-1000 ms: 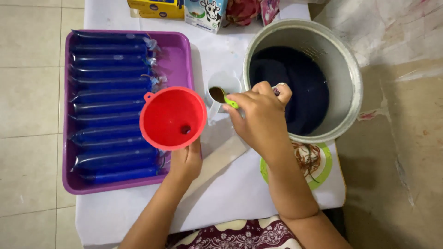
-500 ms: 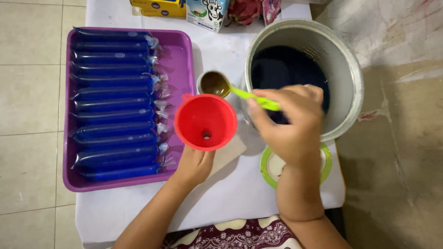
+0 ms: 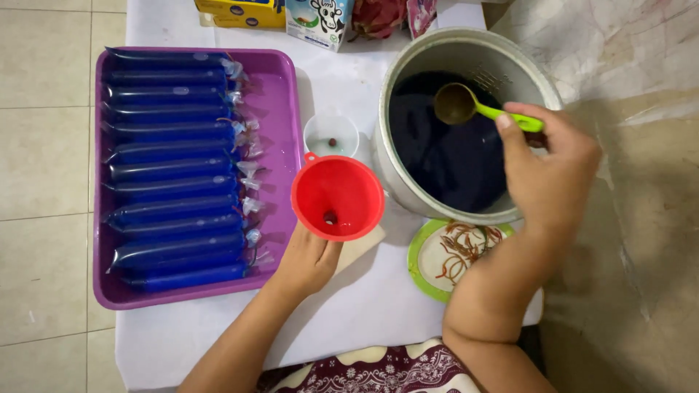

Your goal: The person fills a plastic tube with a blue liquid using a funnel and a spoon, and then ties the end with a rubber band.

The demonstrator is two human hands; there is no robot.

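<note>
My left hand [image 3: 306, 260] grips the neck of a red funnel [image 3: 338, 196] held upright over the white table, with a clear plastic bag hanging under it. My right hand [image 3: 547, 169] holds a ladle with a green handle [image 3: 466, 105]; its metal bowl hovers over the dark blue liquid inside a large metal pot [image 3: 466, 54]. A small white cup [image 3: 331, 135] stands just behind the funnel, beside the pot.
A purple tray [image 3: 280, 109] on the left holds several filled bags of blue liquid laid side by side. A green-rimmed plate [image 3: 426, 251] with rubber bands sits in front of the pot. Cartons and packets line the table's far edge [image 3: 317, 22]. Tiled floor lies left.
My right hand has carried the ladle from the small cup and funnel rightward over the pot. My left hand has shifted the funnel to the right, away from the tray.
</note>
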